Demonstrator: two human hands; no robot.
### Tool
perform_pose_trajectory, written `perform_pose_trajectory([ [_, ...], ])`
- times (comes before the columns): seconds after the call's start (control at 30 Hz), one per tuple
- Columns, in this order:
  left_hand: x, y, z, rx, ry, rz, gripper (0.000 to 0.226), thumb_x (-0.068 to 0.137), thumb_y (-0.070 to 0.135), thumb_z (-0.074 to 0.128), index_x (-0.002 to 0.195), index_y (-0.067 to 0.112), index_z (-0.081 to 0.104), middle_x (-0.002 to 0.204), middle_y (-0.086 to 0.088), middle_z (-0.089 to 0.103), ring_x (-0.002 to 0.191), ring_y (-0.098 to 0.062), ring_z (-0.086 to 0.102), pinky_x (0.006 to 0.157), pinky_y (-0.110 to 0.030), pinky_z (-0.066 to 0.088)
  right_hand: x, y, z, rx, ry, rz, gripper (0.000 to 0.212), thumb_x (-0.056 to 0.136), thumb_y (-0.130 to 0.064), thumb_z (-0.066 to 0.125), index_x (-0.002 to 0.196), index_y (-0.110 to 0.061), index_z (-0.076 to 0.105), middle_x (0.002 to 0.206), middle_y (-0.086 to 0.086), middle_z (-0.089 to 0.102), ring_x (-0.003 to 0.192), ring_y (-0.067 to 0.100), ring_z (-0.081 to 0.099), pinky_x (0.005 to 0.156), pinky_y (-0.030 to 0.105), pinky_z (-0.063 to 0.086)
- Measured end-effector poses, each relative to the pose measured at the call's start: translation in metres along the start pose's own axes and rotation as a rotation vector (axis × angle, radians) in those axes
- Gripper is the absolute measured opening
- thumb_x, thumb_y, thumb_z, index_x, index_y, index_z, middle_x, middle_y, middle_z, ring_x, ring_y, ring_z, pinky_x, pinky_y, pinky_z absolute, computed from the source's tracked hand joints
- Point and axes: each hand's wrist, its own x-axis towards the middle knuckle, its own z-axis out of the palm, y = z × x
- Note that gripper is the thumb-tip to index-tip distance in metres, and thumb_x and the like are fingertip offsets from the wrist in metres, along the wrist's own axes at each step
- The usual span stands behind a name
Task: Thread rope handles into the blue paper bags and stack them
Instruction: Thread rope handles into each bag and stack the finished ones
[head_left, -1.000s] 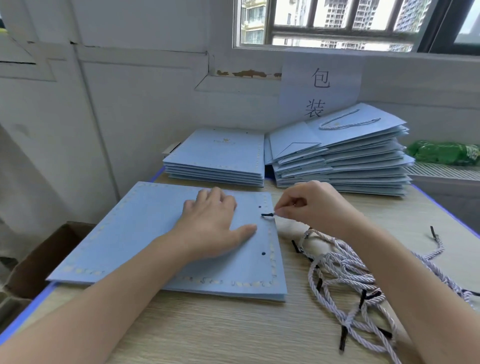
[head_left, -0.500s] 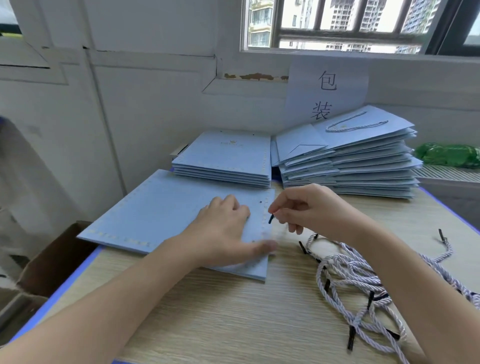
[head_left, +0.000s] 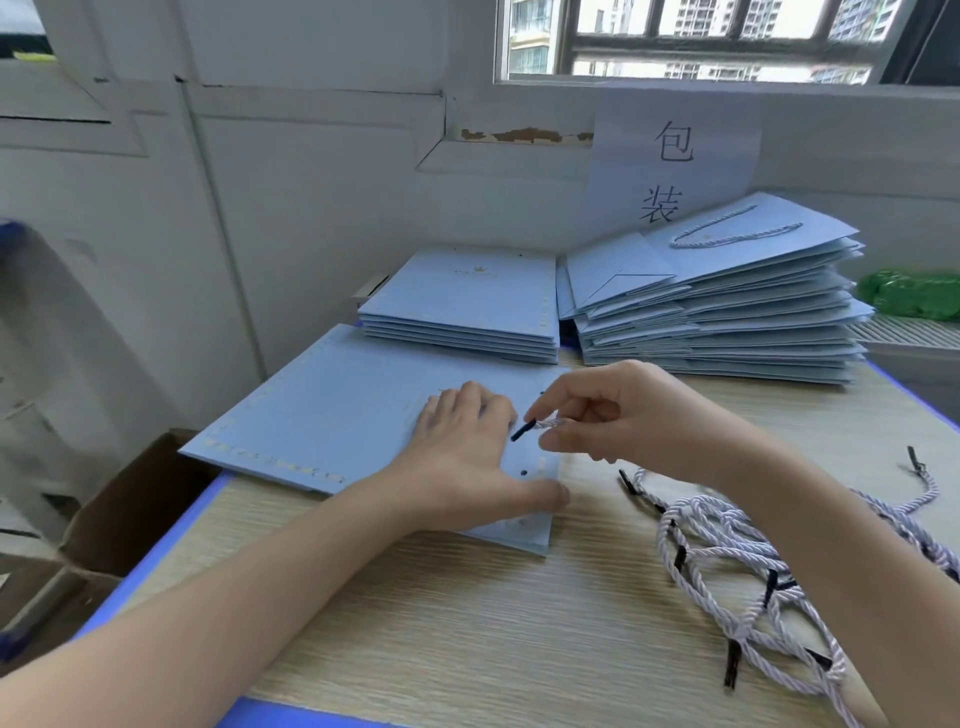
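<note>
So the flat blue bag (head_left: 353, 415) lies toward the table's (head_left: 467, 623) left edge, its near-left corner poking just past that blue-trimmed edge. Bare wood shows along the front edge. Two stacks sit along the back edge: the unthreaded stack (head_left: 467, 306) and, right beside it, the taller finished stack (head_left: 727, 312). The loose rope pile (head_left: 753, 587) crowds the front-right corner. The left hand (head_left: 467, 457) lies flat on the bag, fingers straight, thumb out near the punched holes. The right hand (head_left: 623, 415) hovers just above, thumb and forefinger pinching a rope handle (head_left: 545, 425) with its black tip angled down at the bag.
</note>
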Motion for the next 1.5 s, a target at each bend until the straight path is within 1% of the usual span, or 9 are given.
perform_pose_trajectory([
  [0.37,0.002,-0.005,0.0,-0.01,-0.005,0.028,0.064,0.068,0.073,0.055,0.107,0.027,0.034,0.115,0.005,0.03,0.111,-0.015,0.027,0.095,-0.029,0.026,-0.001,-0.003,-0.002,0.022,0.001,0.014,0.01,0.078,-0.028,0.073,0.088,-0.027,0.071,0.062,-0.001,0.056,0.051,0.005,0.047,0.052,0.018,0.039],
  [0.47,0.003,-0.005,0.001,0.004,-0.002,0.027,0.082,0.057,0.076,0.045,0.122,0.026,0.038,0.118,0.007,0.03,0.116,-0.014,0.027,0.097,-0.028,0.025,-0.002,-0.004,-0.002,-0.007,0.062,0.018,0.003,0.08,-0.026,0.071,0.083,-0.027,0.073,0.06,-0.002,0.052,0.049,0.004,0.038,0.047,0.011,0.029],
  [0.6,0.002,-0.005,0.001,0.005,0.014,0.038,0.104,0.042,0.084,0.031,0.128,0.024,0.036,0.122,0.007,0.029,0.12,-0.013,0.026,0.097,-0.026,0.023,-0.002,-0.002,-0.001,-0.108,0.093,0.002,0.005,0.081,-0.024,0.07,0.078,-0.026,0.073,0.055,-0.007,0.047,0.049,0.005,0.034,0.049,0.014,0.029],
  [0.87,0.001,-0.004,0.002,-0.032,0.057,0.045,0.103,0.04,0.083,0.028,0.126,0.026,0.037,0.122,0.007,0.03,0.118,-0.012,0.026,0.102,-0.028,0.025,0.002,-0.004,0.019,-0.346,0.052,-0.109,0.008,0.083,-0.014,0.063,0.081,-0.016,0.07,0.075,-0.004,0.059,0.065,0.004,0.046,0.061,0.013,0.034],
  [1.03,0.0,-0.003,0.0,-0.097,0.058,0.027,0.089,0.039,0.079,0.033,0.111,0.028,0.041,0.115,0.007,0.034,0.114,-0.013,0.03,0.102,-0.03,0.031,0.005,-0.003,0.03,-0.405,0.009,-0.107,0.011,0.088,-0.022,0.061,0.088,-0.025,0.071,0.073,-0.01,0.05,0.067,0.004,0.045,0.068,0.026,0.038],
  [1.17,-0.001,-0.003,-0.012,-0.242,-0.028,-0.039,0.072,0.047,0.069,0.053,0.104,0.026,0.042,0.115,0.01,0.038,0.114,-0.009,0.033,0.092,-0.026,0.034,0.002,-0.008,0.021,-0.353,-0.033,-0.097,0.026,0.089,-0.013,0.055,0.091,-0.03,0.075,0.081,-0.01,0.049,0.069,-0.001,0.045,0.068,0.015,0.034],
  [1.3,-0.002,-0.008,-0.028,-0.433,-0.031,-0.055,0.047,0.05,0.058,0.064,0.086,0.028,0.058,0.104,0.012,0.058,0.106,-0.005,0.051,0.088,-0.028,0.04,-0.001,-0.012,0.011,-0.313,-0.01,-0.1,0.034,0.088,-0.004,0.05,0.092,-0.028,0.074,0.092,-0.008,0.047,0.075,-0.008,0.045,0.068,0.006,0.031],
  [1.4,-0.003,-0.011,-0.034,-0.512,-0.003,-0.077,0.043,0.052,0.053,0.066,0.076,0.018,0.064,0.088,-0.003,0.066,0.091,-0.02,0.06,0.084,-0.035,0.043,-0.002,-0.011,0.013,-0.234,0.098,-0.152,0.034,0.087,-0.004,0.055,0.088,-0.035,0.069,0.1,-0.01,0.047,0.076,-0.001,0.049,0.066,0.007,0.036],
  [1.5,-0.006,-0.013,-0.039,-0.536,-0.023,-0.089,0.035,0.054,0.051,0.067,0.065,0.017,0.064,0.07,-0.004,0.054,0.072,-0.019,0.049,0.07,-0.035,0.036,-0.002,-0.014,0.009,-0.131,0.271,-0.131,0.025,0.084,-0.005,0.06,0.08,-0.028,0.067,0.081,-0.012,0.053,0.065,0.003,0.05,0.061,0.012,0.038],
])
